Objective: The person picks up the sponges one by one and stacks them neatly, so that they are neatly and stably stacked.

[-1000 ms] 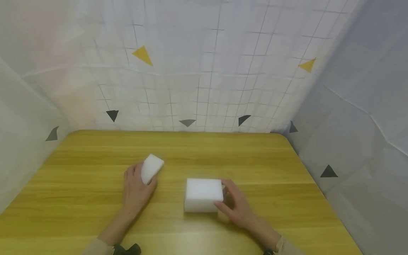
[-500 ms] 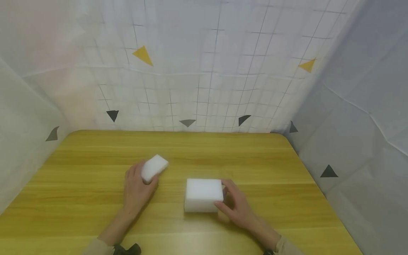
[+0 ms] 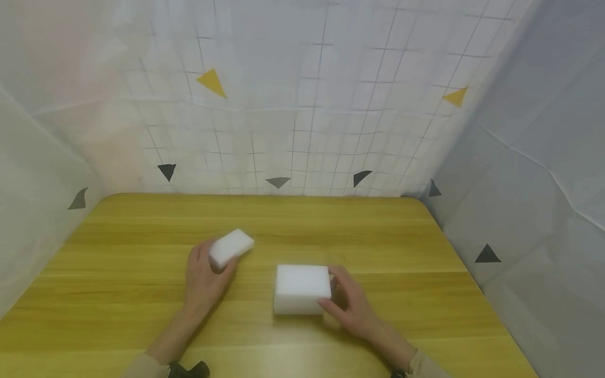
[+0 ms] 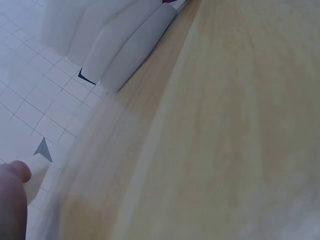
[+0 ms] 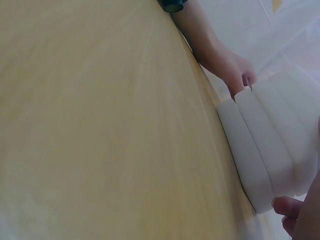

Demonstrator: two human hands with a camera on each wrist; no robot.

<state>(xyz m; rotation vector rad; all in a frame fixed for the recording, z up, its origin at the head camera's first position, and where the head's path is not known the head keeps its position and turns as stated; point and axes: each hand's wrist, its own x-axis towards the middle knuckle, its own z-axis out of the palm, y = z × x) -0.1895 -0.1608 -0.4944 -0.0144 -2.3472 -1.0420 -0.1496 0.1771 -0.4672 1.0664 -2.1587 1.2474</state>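
Observation:
My left hand [image 3: 203,278] pinches a single white sponge block [image 3: 231,248] between thumb and fingers, left of centre in the head view. To the right lies a stack of white sponge blocks [image 3: 302,286] on the table. In the right wrist view, several layers of the stack [image 5: 265,135] lie face to face. My right hand [image 3: 352,307] holds the stack's right end, thumb at the near corner and index finger at the far one. In the left wrist view, only part of the left thumb [image 4: 12,192] and a corner of the held sponge [image 4: 37,180] show.
The wood-grain table [image 3: 264,220] has rounded far corners. A white grid-lined sheet [image 3: 302,105] with black and yellow triangles rises behind it. Pale sheets [image 3: 534,220] close in both sides.
The sponge in my left hand has turned clockwise, its far end swinging to the right. The left hand has shifted slightly. The right hand and the stack have stayed still.

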